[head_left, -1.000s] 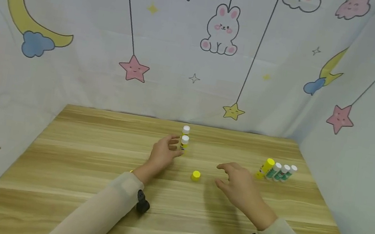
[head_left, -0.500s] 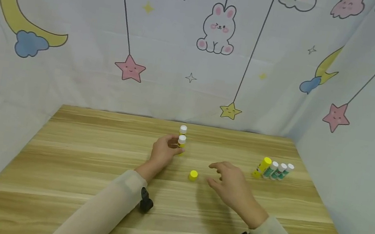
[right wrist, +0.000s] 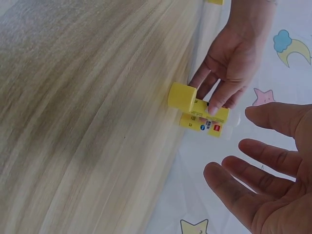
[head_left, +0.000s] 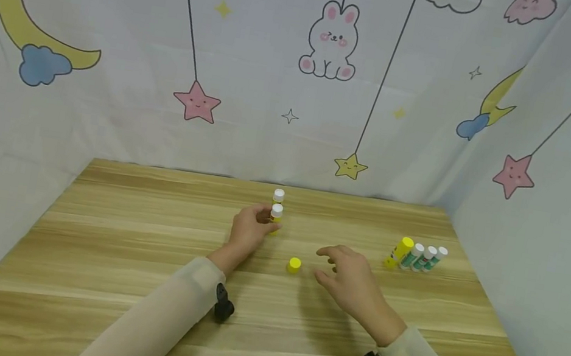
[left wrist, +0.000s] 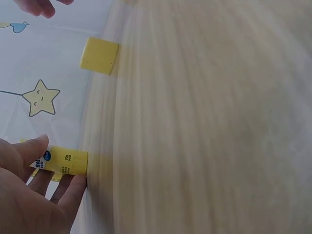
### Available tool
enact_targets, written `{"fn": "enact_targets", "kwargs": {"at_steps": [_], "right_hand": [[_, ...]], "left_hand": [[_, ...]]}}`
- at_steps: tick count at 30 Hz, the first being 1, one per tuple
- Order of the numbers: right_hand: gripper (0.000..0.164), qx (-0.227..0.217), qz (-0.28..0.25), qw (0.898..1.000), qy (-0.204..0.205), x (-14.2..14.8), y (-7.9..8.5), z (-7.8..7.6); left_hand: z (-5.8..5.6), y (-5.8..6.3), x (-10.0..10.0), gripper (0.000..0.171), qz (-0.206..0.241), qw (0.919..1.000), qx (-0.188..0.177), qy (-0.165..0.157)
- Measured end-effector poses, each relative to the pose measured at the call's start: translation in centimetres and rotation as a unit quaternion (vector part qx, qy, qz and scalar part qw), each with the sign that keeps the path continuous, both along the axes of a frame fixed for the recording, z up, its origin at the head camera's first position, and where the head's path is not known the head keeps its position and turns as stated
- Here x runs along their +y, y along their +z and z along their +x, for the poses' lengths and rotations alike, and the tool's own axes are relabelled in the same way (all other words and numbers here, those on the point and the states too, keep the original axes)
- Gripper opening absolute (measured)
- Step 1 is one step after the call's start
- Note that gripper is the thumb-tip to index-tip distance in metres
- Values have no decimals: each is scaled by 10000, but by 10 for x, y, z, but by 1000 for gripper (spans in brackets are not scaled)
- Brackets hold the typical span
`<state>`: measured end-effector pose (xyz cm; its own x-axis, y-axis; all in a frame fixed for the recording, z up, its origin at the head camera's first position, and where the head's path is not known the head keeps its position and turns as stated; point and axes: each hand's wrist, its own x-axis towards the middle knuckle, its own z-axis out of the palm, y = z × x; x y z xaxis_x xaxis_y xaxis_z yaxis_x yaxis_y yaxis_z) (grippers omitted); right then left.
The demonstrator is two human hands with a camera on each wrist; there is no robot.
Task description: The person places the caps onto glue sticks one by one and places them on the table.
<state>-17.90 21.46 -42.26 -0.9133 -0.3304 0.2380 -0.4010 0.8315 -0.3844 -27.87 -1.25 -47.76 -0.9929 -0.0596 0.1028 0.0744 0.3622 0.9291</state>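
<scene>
Counted seven objects in the head view: two yellow tubes with white caps at mid-worktop, three green-labelled tubes with white caps at right, one yellow tube with a yellow top, one short yellow cap-like piece.

Two hands were present. The left hand (head_left: 249,229) pinched the near tube (head_left: 277,210) between thumb and fingers; the tube stood upright on the worktop (head_left: 148,207). The far tube (head_left: 278,195) stood directly behind it. The right hand (head_left: 356,278) was spread, holding nothing, fingers loosely bent above the worktop, near the yellow piece (head_left: 294,265) and apart from it. At right, the yellow-topped tube (head_left: 399,253) and the green-labelled tubes (head_left: 424,259) formed a close row.

Hidden or unclear: the far tube's lower body lay behind the near one; lettering was too small to read in the head view. In the right wrist view, white caps faded into the pale cloth (right wrist: 190,190), and a yellow object (right wrist: 215,1) was cut off at the top edge; identity undetermined.

Containers: all six tubes had their tops on, contents concealed. Could not tell whether the yellow piece was hollow.
</scene>
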Motion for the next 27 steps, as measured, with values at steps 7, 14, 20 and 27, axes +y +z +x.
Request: {"fn": "enact_targets", "kwargs": {"at_steps": [7,14,20,27], "right_hand": [[32,23,-23,10000,76,-2,-2,-3],[36,-54,-4,9998,177,-7,-4,-6],[38,-85,65,9996,275,-13,-5,-10],[36,-151,31,9989,452,-20,-12,-19]], "left_hand": [[-2,1,-3,37,-157,9998,53,59],[0,3,-6,37,-231,9997,76,79],[3,6,-9,40,-280,9995,121,50],[16,14,-18,35,-229,9987,397,-223]]}}
